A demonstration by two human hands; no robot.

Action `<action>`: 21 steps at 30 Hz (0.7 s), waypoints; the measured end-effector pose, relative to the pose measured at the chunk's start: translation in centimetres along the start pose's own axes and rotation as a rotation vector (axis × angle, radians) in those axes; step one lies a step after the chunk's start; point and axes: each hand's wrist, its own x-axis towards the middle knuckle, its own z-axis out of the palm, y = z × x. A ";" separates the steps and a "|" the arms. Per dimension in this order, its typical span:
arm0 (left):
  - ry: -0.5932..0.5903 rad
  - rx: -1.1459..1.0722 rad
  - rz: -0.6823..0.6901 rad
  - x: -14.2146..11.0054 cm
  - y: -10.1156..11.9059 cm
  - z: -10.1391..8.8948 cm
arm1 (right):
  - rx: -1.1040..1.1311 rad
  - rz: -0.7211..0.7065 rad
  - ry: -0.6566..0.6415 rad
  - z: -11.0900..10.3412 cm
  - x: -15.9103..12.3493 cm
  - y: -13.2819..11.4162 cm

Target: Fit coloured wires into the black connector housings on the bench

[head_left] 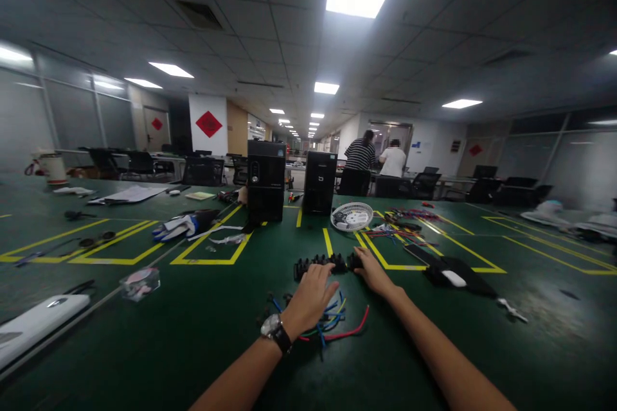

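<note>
A row of small black ridged blocks (340, 262), which look like terminal blocks, lies across the green tabletop before me. My left hand (313, 295), with a watch on its wrist, rests its fingertips on this row; its thumb stands apart from the fingers. At the row's right end, the fingers of my right hand (372, 271) close round a separate black block (354, 261), partly hidden by them. Beneath and beside my left hand lies a loose bunch of coloured wires (344, 334), red, blue, green and yellow, partly covered by the hand.
Two black computer towers (266, 183) stand ahead, with a white fan grille (351, 216) beside the right one. Bundled wires (409, 221), a black mat (456, 275), a clear bag (139, 284) and a white device (41, 321) lie around. Two people stand far back.
</note>
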 end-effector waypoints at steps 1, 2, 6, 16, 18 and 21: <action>-0.011 0.020 0.008 -0.1 0.2 0.0 | -0.025 -0.003 -0.007 0.0 -0.1 -0.2; -0.024 0.038 0.015 -0.2 0.4 -0.1 | -0.057 0.000 -0.011 -0.2 -0.2 -0.3; -0.106 0.097 0.046 -0.3 1.3 -1.2 | -0.218 0.171 0.077 -3.0 -1.8 0.6; -0.285 0.219 0.059 0.3 1.0 -3.9 | -0.411 0.712 0.073 -6.4 -4.8 4.8; -0.329 0.212 0.057 -0.3 0.9 -4.8 | -0.407 0.697 0.046 -6.1 -4.6 4.5; -0.417 0.180 0.032 -1.8 0.2 -6.4 | -0.390 0.681 0.026 -6.3 -4.6 4.1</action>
